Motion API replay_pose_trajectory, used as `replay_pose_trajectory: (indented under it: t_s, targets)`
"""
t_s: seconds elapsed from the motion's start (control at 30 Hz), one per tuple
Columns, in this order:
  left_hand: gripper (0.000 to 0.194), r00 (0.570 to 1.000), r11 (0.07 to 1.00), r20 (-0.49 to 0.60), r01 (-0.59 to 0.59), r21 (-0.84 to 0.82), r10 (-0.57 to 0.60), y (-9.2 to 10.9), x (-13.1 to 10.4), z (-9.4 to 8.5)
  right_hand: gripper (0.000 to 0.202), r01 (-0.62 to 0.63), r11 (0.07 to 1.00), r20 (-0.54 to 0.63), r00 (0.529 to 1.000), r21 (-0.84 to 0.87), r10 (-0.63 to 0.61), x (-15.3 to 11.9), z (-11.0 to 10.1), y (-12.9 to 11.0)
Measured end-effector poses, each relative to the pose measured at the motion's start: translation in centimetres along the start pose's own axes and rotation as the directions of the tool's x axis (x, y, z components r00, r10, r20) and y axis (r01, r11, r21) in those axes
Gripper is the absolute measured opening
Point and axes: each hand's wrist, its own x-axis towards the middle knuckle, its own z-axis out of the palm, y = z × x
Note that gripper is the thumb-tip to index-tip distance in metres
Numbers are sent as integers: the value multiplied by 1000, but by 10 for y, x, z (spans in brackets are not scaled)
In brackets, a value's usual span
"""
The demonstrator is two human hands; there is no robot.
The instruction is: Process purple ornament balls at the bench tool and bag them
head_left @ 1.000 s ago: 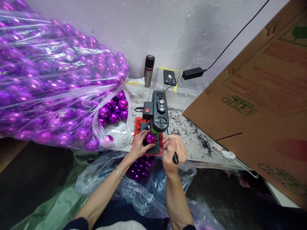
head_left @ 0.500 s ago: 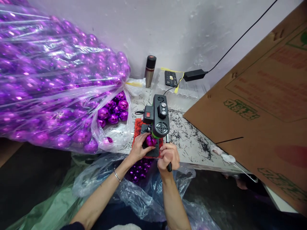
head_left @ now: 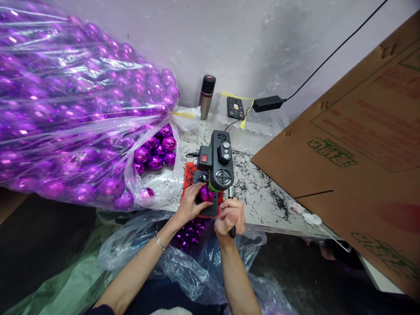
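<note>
My left hand (head_left: pixel 191 202) grips a shiny purple ball ornament (head_left: pixel 206 194) between thumb and fingers, under the head of a small black bench machine (head_left: pixel 222 159). The ball rests over the machine's dark base plate (head_left: pixel 210 211), which stands on a red mat (head_left: pixel 189 170). Wrapped round the black-ended metal lever (head_left: pixel 232 232) at the machine's right side is my right hand (head_left: pixel 231 215). The spot where the machine's tool meets the ball is hidden beneath the head.
A large clear bag of purple balls (head_left: pixel 82 118) fills the left, its mouth open. Behind are a flask (head_left: pixel 207 97), a phone (head_left: pixel 235 107) and a power adapter (head_left: pixel 269 103). Black scraps litter the table (head_left: pixel 256 210). A cardboard box (head_left: pixel 354 175) leans at right. More balls (head_left: pixel 190 234) lie below the edge.
Both hands keep their holds on the ball and lever, with hardly any movement. The whole view has shifted very slightly.
</note>
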Motion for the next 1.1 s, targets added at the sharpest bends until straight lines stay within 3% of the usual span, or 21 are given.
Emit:
replay_pose_trajectory:
  t_s: [0.6, 0.9, 1.0, 1.1]
  targets:
    - [65, 1000, 1000, -3, -16, 13, 16, -5, 2, 4, 43, -5, 1000, -6, 1000, 5, 5, -9, 0, 8]
    - [67, 998, 998, 14, -54, 25, 53, -6, 4, 5, 47, 70, 997, -44, 997, 45, -68, -13, 6, 18]
    - [69, 998, 998, 19, -56, 21, 56, -7, 7, 7, 50, 101, 993, -20, 995, 57, -100, -3, 5, 13]
    - [71, 998, 998, 22, -63, 19, 63, -7, 7, 8, 50, 10, 997, -41, 999, 80, -7, 20, 2, -1]
